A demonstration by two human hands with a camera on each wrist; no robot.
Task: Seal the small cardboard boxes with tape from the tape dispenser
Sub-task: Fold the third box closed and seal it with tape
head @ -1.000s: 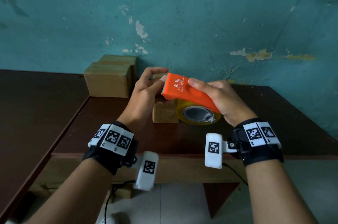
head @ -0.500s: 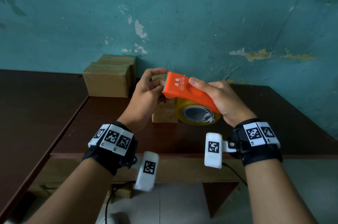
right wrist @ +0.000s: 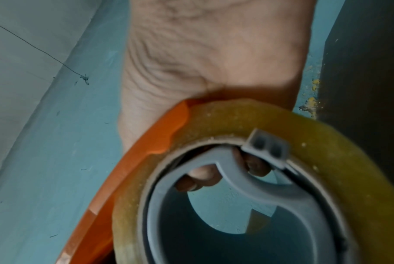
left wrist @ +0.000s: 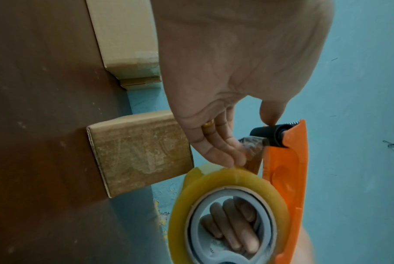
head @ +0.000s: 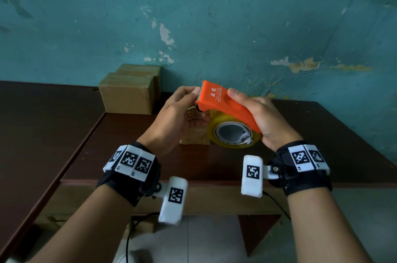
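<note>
My right hand [head: 261, 112] grips an orange tape dispenser [head: 225, 104] with a yellowish tape roll [head: 214, 131], held above the dark table [head: 322, 144]. Its fingers [right wrist: 200, 176] curl into the roll's grey hub. My left hand [head: 197, 106] is at the dispenser's toothed front end. One fingertip rests on the black roller [left wrist: 270, 133], and the other fingers touch the loose clear tape strip [left wrist: 252, 148] beneath it. A small cardboard box [head: 194, 133] stands on the table just behind both hands, mostly hidden by them; its worn side [left wrist: 141, 153] shows in the left wrist view.
Two more cardboard boxes [head: 129, 95] sit together against the teal wall at the back left. A lower dark tabletop [head: 43, 133] adjoins on the left. The table's front edge [head: 214, 183] runs under my wrists.
The dispenser has risen slightly and shifted right. My left fingers have closed in under its front end onto the tape strip.
</note>
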